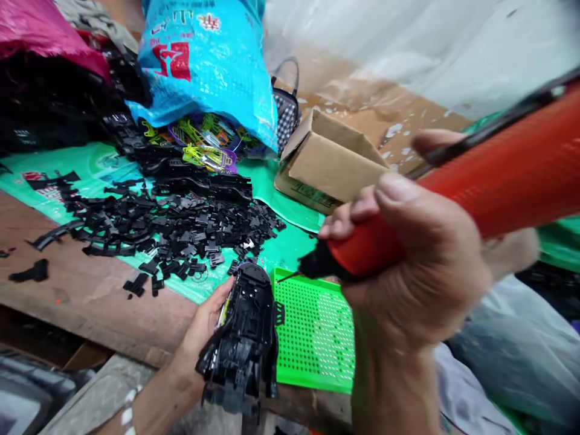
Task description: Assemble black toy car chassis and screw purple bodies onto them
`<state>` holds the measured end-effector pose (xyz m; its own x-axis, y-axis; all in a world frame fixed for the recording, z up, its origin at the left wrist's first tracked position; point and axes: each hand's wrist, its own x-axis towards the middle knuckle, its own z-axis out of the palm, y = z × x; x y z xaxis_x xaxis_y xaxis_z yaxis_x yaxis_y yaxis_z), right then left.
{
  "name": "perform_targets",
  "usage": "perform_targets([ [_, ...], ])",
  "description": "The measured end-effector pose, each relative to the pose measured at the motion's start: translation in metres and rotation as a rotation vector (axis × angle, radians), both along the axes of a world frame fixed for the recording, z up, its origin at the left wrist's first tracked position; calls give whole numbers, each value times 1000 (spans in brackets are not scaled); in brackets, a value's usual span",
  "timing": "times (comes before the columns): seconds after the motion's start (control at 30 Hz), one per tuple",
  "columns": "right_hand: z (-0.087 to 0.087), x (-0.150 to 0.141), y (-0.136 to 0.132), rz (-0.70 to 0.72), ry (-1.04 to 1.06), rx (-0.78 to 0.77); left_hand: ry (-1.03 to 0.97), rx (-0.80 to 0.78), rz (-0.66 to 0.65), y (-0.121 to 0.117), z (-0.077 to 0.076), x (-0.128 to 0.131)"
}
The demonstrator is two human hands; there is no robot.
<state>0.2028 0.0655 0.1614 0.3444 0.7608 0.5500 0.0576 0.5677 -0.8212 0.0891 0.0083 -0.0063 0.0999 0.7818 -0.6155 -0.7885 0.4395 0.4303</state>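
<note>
My right hand [417,260] is wrapped round a red electric screwdriver [493,175]. The tool's thin bit points left, above the far edge of a green perforated tray [317,332] and apart from any part. My left hand [206,326] grips a black plastic toy car chassis [242,338] by its left side, underside turned up. Most of the left fingers are hidden behind the chassis. Beyond it lies a heap of small black plastic parts [194,229] on a green plastic sheet.
A blue sack [208,60] spills yellow and purple plastic parts [211,154] at the back. To its right stands an open cardboard box [333,160], beside a checked bag [286,115]. A pink sack [45,36] is at the far left. The wooden table edge [90,326] runs along the front.
</note>
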Motion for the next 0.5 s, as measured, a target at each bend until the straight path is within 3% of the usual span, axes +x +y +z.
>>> perform_targets([
  [0.1,-12,-21,0,106,57,-40,56,3,48,0,-5,-2],
  [0.23,-28,-30,1,136,47,-125,41,5,36,0,-3,-2],
  [0.5,-33,-30,2,139,47,-152,18,41,-63,-2,5,-6],
])
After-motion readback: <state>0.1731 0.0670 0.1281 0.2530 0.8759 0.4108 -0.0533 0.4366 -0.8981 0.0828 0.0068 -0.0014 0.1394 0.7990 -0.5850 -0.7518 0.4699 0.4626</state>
